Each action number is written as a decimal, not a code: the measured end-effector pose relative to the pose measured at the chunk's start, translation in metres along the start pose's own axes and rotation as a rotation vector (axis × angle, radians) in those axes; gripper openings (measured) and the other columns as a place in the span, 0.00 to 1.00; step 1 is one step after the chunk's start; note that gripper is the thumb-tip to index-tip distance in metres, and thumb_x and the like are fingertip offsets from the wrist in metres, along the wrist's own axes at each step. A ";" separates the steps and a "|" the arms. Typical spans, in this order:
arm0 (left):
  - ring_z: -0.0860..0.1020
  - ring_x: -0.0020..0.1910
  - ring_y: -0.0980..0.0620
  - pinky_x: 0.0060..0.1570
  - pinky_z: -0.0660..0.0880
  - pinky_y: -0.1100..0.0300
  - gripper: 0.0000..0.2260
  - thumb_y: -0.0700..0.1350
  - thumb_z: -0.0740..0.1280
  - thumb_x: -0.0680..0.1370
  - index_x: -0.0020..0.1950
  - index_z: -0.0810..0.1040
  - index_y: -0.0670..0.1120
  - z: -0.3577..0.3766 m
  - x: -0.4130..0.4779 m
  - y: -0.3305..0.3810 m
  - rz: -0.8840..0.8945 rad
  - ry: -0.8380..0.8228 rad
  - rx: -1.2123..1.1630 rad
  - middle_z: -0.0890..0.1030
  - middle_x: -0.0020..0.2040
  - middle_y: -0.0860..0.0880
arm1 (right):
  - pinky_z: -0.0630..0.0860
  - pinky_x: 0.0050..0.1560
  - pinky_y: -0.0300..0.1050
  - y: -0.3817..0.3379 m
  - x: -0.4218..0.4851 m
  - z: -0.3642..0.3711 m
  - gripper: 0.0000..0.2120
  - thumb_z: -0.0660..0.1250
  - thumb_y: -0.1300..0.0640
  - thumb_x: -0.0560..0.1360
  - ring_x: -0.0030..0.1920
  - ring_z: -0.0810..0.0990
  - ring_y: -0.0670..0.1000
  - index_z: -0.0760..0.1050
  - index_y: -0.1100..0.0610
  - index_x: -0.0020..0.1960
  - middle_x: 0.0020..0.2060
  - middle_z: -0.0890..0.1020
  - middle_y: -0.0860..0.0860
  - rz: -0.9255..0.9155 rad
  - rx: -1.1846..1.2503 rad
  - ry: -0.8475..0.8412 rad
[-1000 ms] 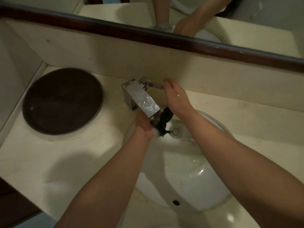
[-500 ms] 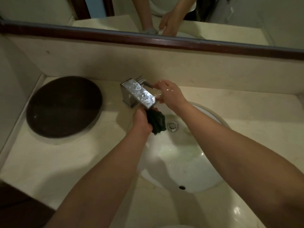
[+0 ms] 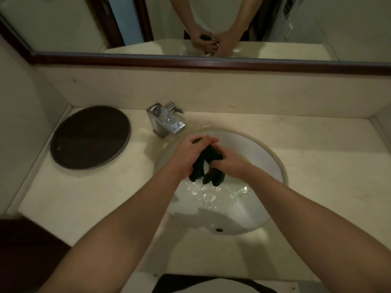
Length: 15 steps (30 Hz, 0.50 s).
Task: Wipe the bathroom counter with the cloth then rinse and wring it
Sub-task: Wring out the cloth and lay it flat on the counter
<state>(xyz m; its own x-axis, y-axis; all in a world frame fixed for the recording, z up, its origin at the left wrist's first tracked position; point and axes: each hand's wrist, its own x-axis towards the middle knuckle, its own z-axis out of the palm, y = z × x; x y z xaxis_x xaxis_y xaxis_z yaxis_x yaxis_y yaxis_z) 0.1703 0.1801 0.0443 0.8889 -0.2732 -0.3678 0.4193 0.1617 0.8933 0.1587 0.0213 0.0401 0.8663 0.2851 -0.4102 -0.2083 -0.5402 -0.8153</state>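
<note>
Both hands (left hand (image 3: 187, 157), right hand (image 3: 229, 162)) around dark cloth (image 3: 208, 168)

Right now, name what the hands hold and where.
The left hand and right hand both grip the dark cloth at its bunched upper part; its ends hang free.

item tally
one dark bunched cloth (image 3: 208, 166), one square chrome tap (image 3: 166, 121), one white round basin (image 3: 260, 157), one dark round tray (image 3: 90, 137).
</note>
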 end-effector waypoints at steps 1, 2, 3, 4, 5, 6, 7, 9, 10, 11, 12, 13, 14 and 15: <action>0.82 0.55 0.44 0.57 0.79 0.51 0.17 0.50 0.72 0.71 0.55 0.83 0.42 0.001 -0.005 0.004 0.031 0.006 0.103 0.83 0.55 0.40 | 0.80 0.50 0.49 0.003 -0.004 -0.006 0.17 0.65 0.63 0.75 0.44 0.83 0.54 0.74 0.55 0.63 0.46 0.83 0.59 -0.017 -0.015 0.018; 0.83 0.54 0.45 0.56 0.79 0.51 0.15 0.48 0.73 0.72 0.56 0.82 0.44 0.003 -0.011 0.008 0.062 0.019 0.230 0.83 0.55 0.42 | 0.80 0.51 0.53 0.005 -0.009 -0.012 0.14 0.64 0.61 0.76 0.44 0.83 0.57 0.75 0.56 0.60 0.45 0.83 0.60 -0.030 -0.038 0.035; 0.83 0.52 0.47 0.54 0.81 0.51 0.13 0.45 0.73 0.74 0.58 0.82 0.46 0.006 -0.016 0.011 0.086 0.032 0.366 0.83 0.55 0.44 | 0.79 0.50 0.55 0.006 -0.014 -0.019 0.11 0.63 0.60 0.76 0.42 0.82 0.59 0.76 0.57 0.58 0.43 0.83 0.60 -0.043 -0.068 0.056; 0.84 0.49 0.48 0.51 0.82 0.53 0.13 0.42 0.72 0.75 0.59 0.81 0.47 0.009 -0.021 0.014 0.103 0.033 0.493 0.83 0.53 0.45 | 0.79 0.47 0.55 0.005 -0.020 -0.026 0.09 0.63 0.59 0.77 0.39 0.81 0.58 0.77 0.58 0.56 0.40 0.82 0.59 -0.067 -0.087 0.074; 0.85 0.46 0.50 0.47 0.82 0.57 0.13 0.41 0.72 0.75 0.59 0.80 0.48 0.014 -0.026 0.016 0.120 0.021 0.605 0.84 0.51 0.47 | 0.78 0.43 0.53 0.004 -0.024 -0.032 0.08 0.62 0.60 0.77 0.35 0.80 0.56 0.77 0.58 0.54 0.37 0.81 0.58 -0.091 -0.084 0.089; 0.84 0.41 0.53 0.42 0.81 0.63 0.12 0.41 0.72 0.75 0.57 0.79 0.50 0.020 -0.031 0.018 0.134 0.007 0.727 0.84 0.47 0.49 | 0.77 0.38 0.50 0.002 -0.030 -0.037 0.08 0.61 0.61 0.78 0.33 0.78 0.53 0.77 0.59 0.54 0.35 0.80 0.57 -0.121 -0.067 0.099; 0.83 0.38 0.57 0.38 0.78 0.68 0.11 0.41 0.73 0.74 0.55 0.79 0.51 0.026 -0.035 0.020 0.141 0.006 0.863 0.83 0.43 0.52 | 0.76 0.35 0.47 0.000 -0.035 -0.042 0.07 0.61 0.61 0.78 0.31 0.77 0.51 0.77 0.59 0.53 0.35 0.80 0.57 -0.145 -0.053 0.103; 0.80 0.37 0.58 0.33 0.71 0.69 0.11 0.44 0.74 0.72 0.50 0.78 0.54 0.040 -0.041 0.021 0.124 0.042 1.052 0.81 0.39 0.55 | 0.74 0.30 0.44 -0.004 -0.043 -0.048 0.07 0.61 0.61 0.77 0.30 0.76 0.49 0.77 0.58 0.51 0.35 0.80 0.57 -0.183 -0.072 0.099; 0.79 0.36 0.58 0.32 0.70 0.68 0.10 0.44 0.75 0.71 0.48 0.77 0.53 0.046 -0.043 0.022 0.116 0.062 1.056 0.80 0.38 0.55 | 0.74 0.29 0.45 -0.006 -0.044 -0.050 0.07 0.61 0.61 0.76 0.28 0.76 0.48 0.77 0.56 0.49 0.34 0.80 0.55 -0.204 -0.098 0.097; 0.79 0.33 0.59 0.30 0.70 0.68 0.10 0.42 0.74 0.70 0.45 0.76 0.52 0.052 -0.043 0.022 0.107 0.073 1.008 0.79 0.37 0.54 | 0.73 0.28 0.47 -0.007 -0.045 -0.051 0.06 0.61 0.61 0.75 0.26 0.75 0.47 0.77 0.55 0.48 0.32 0.79 0.54 -0.223 -0.114 0.091; 0.79 0.30 0.61 0.28 0.71 0.69 0.09 0.40 0.74 0.70 0.44 0.76 0.50 0.058 -0.043 0.022 0.095 0.077 0.930 0.79 0.35 0.54 | 0.72 0.25 0.46 -0.009 -0.046 -0.051 0.06 0.61 0.61 0.74 0.24 0.75 0.46 0.76 0.54 0.48 0.31 0.79 0.53 -0.234 -0.122 0.077; 0.79 0.29 0.60 0.28 0.72 0.69 0.08 0.38 0.72 0.71 0.44 0.76 0.47 0.063 -0.043 0.024 0.083 0.091 0.851 0.79 0.34 0.53 | 0.72 0.24 0.45 -0.010 -0.046 -0.051 0.06 0.61 0.61 0.74 0.23 0.75 0.47 0.75 0.54 0.49 0.31 0.80 0.54 -0.248 -0.120 0.072; 0.80 0.30 0.58 0.32 0.75 0.65 0.06 0.37 0.71 0.72 0.45 0.77 0.45 0.067 -0.043 0.026 0.072 0.123 0.778 0.79 0.35 0.51 | 0.73 0.25 0.46 -0.011 -0.047 -0.052 0.07 0.61 0.61 0.74 0.25 0.77 0.48 0.74 0.54 0.51 0.33 0.80 0.54 -0.261 -0.111 0.081; 0.80 0.34 0.53 0.37 0.77 0.60 0.05 0.37 0.70 0.72 0.46 0.78 0.43 0.069 -0.041 0.026 0.066 0.167 0.703 0.80 0.36 0.48 | 0.74 0.28 0.47 -0.011 -0.048 -0.053 0.08 0.62 0.60 0.74 0.28 0.78 0.50 0.73 0.54 0.53 0.34 0.80 0.54 -0.272 -0.091 0.106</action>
<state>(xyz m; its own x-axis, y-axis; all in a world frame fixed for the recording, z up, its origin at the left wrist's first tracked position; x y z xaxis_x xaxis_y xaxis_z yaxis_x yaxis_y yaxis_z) 0.1321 0.1303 0.1009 0.9481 -0.1260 -0.2919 0.1963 -0.4903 0.8492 0.1435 -0.0283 0.0902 0.9284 0.3470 -0.1333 0.0749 -0.5259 -0.8472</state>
